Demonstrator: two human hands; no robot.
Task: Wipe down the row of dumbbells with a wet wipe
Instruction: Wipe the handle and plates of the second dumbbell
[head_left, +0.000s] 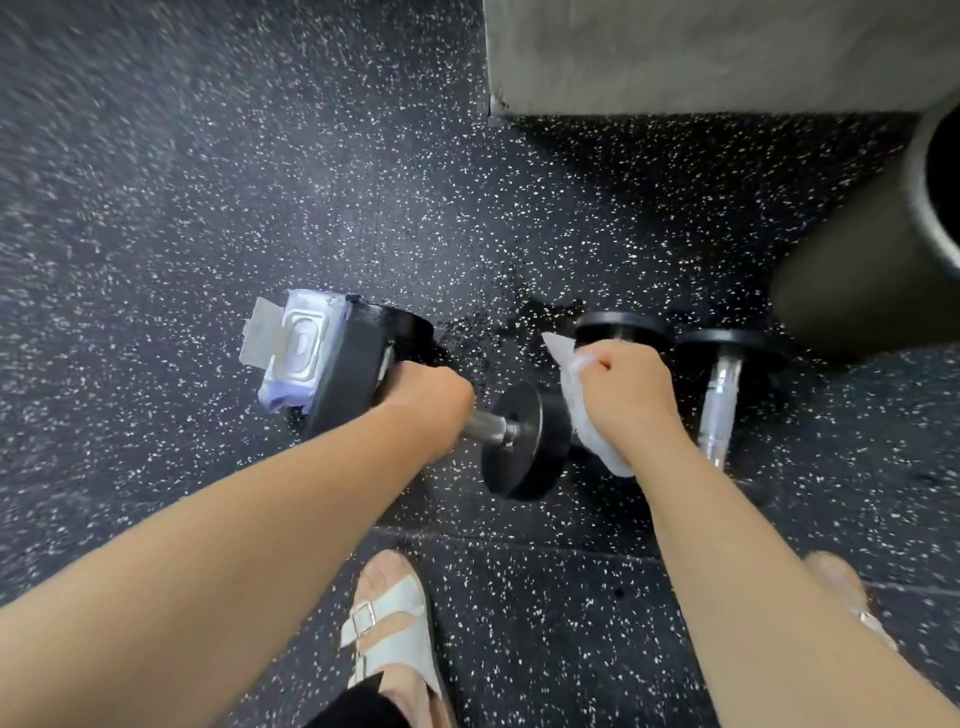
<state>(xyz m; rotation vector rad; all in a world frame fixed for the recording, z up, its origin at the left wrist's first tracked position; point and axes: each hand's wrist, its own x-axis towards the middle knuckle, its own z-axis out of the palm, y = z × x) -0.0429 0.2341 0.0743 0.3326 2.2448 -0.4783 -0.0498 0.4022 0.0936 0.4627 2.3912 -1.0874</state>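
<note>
Two fists | my left hand (431, 400) gripped dumbbell (524, 441); right hand (628, 395) clutched wet wipe (597, 441) | best: steady it, wipe round

Floor (182, 182): black, flecked all over with white specks
Dumbbell (524, 441): black plates, silver bar
Wipe (587, 431): white
Pack of wipes (296, 348): pale lilac, whitish lid
Sandal (395, 623): off-white straps, silver buckle
Block (701, 52): plain grey
Bin (857, 291): dark grey, no pattern
</note>
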